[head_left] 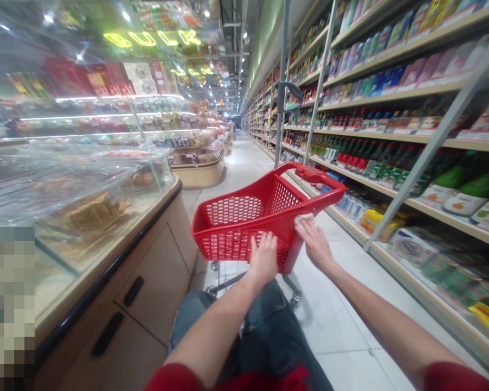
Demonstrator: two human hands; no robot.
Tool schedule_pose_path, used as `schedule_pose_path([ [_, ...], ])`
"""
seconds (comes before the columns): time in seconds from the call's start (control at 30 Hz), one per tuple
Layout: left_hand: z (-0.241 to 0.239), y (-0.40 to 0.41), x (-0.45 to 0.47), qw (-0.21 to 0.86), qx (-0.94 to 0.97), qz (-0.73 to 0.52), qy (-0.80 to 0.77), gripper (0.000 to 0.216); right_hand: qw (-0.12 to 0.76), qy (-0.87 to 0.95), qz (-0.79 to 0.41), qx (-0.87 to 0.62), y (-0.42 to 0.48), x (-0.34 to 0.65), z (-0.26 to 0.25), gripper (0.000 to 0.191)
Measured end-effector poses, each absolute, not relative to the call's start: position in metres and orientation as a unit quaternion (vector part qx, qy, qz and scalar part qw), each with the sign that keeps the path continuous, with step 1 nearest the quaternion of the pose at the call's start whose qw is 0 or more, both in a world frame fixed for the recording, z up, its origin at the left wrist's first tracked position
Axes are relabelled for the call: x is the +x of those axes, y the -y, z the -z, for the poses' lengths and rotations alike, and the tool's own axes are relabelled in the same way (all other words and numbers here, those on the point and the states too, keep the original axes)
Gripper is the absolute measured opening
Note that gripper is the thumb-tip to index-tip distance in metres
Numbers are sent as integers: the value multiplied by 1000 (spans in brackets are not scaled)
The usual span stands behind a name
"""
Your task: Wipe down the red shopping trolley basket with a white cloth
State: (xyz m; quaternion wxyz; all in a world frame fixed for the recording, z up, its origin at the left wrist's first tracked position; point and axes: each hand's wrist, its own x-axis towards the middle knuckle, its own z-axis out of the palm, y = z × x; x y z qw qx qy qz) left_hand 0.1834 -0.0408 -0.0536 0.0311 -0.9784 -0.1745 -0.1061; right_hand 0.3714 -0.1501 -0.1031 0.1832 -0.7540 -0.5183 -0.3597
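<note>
In front of my knees stands a red plastic shopping cart [232,210] with perforated sides, a red handle at its right end and small wheels below. My left hand [264,254] rests against the near side of the basket, fingers stretched out. A white cloth or wipe [303,218] lies under the fingers of my right hand [314,242], pressed to the red panel just below the handle. Part of the cloth is hidden by those fingers. Nothing shows inside the part of the basket that I can see.
To the left is a wooden counter [146,271] with a clear display case over dried goods. Tall shelves [391,136] of bottles, cans and boxes line the right, with a slanting metal rail [427,146] in front. A tiled aisle [244,149] runs ahead past more displays.
</note>
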Motion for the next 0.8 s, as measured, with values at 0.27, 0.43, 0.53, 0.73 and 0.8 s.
schedule_pose_path([
  [0.27,49,56,192,19,-986,115,120,61,265,535,358,-718,157,358,108,45],
  [0.43,42,60,200,38,-984,114,129,62,318,450,410,-727,151,386,46,50],
  [0.53,44,64,201,29,-986,120,114,62,284,462,388,-745,148,381,63,47],
  [0.73,50,61,199,21,-986,123,111,64,196,544,323,-749,155,355,116,45],
  [0.8,47,59,200,27,-985,123,117,64,223,533,347,-739,158,358,102,46],
])
